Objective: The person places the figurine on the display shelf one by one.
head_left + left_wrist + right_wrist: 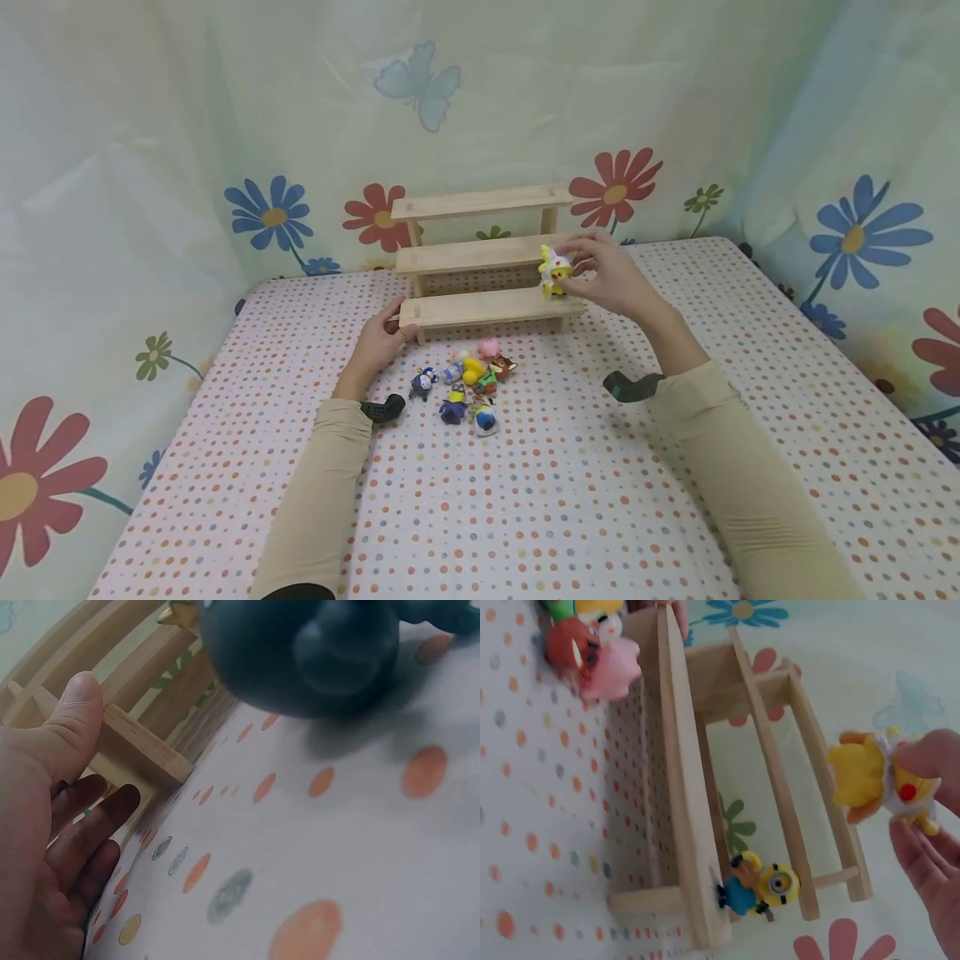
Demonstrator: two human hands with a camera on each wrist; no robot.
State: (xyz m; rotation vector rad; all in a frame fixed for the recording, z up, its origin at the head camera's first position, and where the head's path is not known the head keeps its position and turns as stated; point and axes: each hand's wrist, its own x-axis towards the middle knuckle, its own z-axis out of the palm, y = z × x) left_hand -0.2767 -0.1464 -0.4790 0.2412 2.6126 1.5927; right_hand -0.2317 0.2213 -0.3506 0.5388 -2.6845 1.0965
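My right hand (607, 271) holds a small yellow and white figurine (552, 265) with a red cheek, between thumb and fingers. It is raised over the right end of a three-tier wooden shelf (472, 310). On the bottom tier there, a minion figurine (754, 889) stands upright, partly covered by the hand in the head view. At the other end, my left hand (378, 342) grips the bottom tier, its thumb at the front of the board. The left wrist view shows that thumb (79, 701) against the wood, with the other fingers loosely bent below.
In front of the shelf lies a cluster of small figurines, among them a pink pig (488, 347), a yellow duck (472, 369) and a dark blue figure (423, 382). Dotted cloth (525, 517) covers the table. A flowered curtain (495, 100) hangs behind.
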